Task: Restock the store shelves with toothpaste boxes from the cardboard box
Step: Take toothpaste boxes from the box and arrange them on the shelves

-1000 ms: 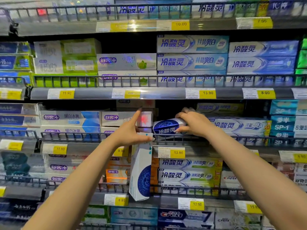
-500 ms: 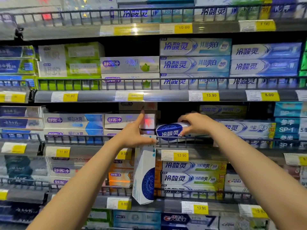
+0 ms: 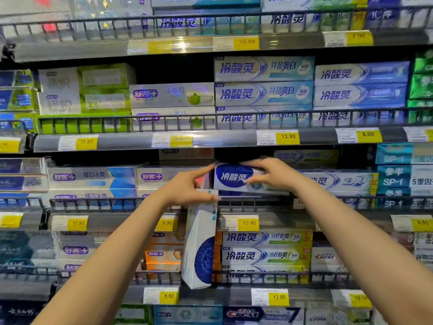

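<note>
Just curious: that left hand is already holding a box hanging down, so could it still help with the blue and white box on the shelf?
Probably yes. The left hand pinches the hanging white box low down, while its forefinger already reaches the corner of the blue and white box; nothing lies between.

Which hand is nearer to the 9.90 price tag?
Left. The left hand is just above the 9.90 price tag, holding a hanging box. The right hand is farther right.
</note>
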